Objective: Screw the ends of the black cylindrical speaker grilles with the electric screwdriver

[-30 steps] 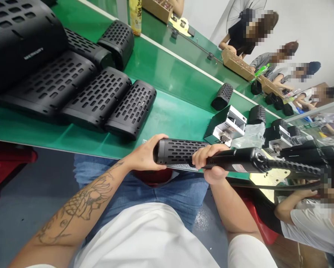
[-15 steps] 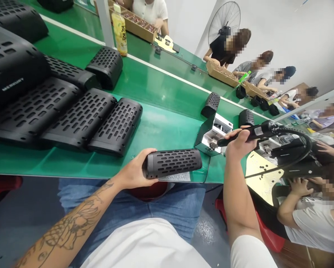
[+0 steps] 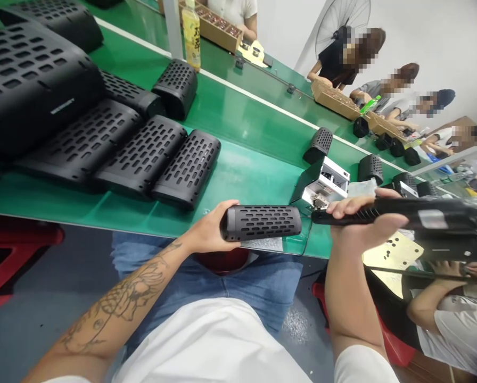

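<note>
My left hand (image 3: 214, 229) is closed around the left end of a black slotted housing (image 3: 268, 221). The housing lies lengthwise at the bench's front edge, rows of slots facing up. My right hand (image 3: 358, 218) grips a black electric screwdriver (image 3: 410, 214), thumb below and fingers along the far side. Its narrow end points left, close to the housing's right end; whether they touch I cannot tell. Just behind that end stands a small silver-and-black screw feeder (image 3: 324, 183). Motion blurs the screwdriver's rear part.
Several black slotted housings (image 3: 188, 167) lie side by side on the left, with a larger one (image 3: 34, 80) on top. A yellow drink bottle (image 3: 191, 37) stands behind them. At right, a co-worker's arm (image 3: 430, 303) is near a yellow sheet (image 3: 394, 258). Other people sit across the green bench (image 3: 250, 159).
My right hand has drawn the screwdriver away from the screw feeder's front, toward me and nearer the camera. My left hand keeps hold of the housing. The whole view has shifted.
</note>
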A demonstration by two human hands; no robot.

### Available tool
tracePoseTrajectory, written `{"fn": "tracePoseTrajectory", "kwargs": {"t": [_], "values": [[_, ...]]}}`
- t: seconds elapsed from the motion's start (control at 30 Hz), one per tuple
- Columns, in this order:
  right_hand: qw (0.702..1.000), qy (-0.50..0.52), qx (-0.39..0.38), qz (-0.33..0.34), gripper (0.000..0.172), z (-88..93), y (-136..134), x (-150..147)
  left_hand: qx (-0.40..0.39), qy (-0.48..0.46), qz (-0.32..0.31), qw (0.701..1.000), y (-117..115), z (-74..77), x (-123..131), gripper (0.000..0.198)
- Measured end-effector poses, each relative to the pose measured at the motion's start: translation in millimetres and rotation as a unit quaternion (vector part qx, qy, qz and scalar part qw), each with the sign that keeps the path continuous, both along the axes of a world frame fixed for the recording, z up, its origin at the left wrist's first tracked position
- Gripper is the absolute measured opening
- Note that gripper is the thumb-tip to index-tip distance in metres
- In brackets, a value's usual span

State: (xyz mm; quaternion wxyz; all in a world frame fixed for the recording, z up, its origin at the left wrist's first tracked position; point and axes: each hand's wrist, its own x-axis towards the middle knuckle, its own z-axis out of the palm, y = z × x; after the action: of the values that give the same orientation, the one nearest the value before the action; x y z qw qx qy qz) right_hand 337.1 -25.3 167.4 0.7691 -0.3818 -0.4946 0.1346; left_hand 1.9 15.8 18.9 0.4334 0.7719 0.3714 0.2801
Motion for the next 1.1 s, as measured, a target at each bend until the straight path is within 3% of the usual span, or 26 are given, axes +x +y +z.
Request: {"fn": "tracePoseTrajectory", "kwargs": {"t": [0.17, 0.3, 0.63, 0.77, 0.93, 1.1], "values": [[0.976, -0.027, 0.000, 0.214, 0.047, 6.4, -31.6, -88.5, -0.001, -0.025, -0.005, 1.000, -1.6, -3.9, 2.2, 0.119], [0.946, -0.035, 0.000, 0.323, 0.048, -2.7, -23.5, -129.9, 0.004, -0.036, 0.001, 0.999, -3.4, -7.5, 4.2, 0.123], [0.940, -0.023, -0.090, 0.327, 0.049, -17.3, -7.1, -147.9, 0.017, -0.041, -0.008, 0.999, -1.2, -8.1, 7.5, 0.126], [0.926, -0.008, -0.077, 0.371, 0.042, -23.5, -7.2, -148.7, 0.024, -0.049, -0.020, 0.998, 0.4, -10.1, 8.3, 0.128], [0.930, -0.005, -0.090, 0.355, 0.046, -29.2, -10.5, -149.1, 0.027, -0.051, -0.022, 0.998, 2.6, -12.7, 8.7, 0.130], [0.917, -0.003, -0.097, 0.388, 0.046, -28.9, -10.9, -150.1, 0.032, -0.033, -0.013, 0.999, 0.7, -13.0, 10.4, 0.130]]}}
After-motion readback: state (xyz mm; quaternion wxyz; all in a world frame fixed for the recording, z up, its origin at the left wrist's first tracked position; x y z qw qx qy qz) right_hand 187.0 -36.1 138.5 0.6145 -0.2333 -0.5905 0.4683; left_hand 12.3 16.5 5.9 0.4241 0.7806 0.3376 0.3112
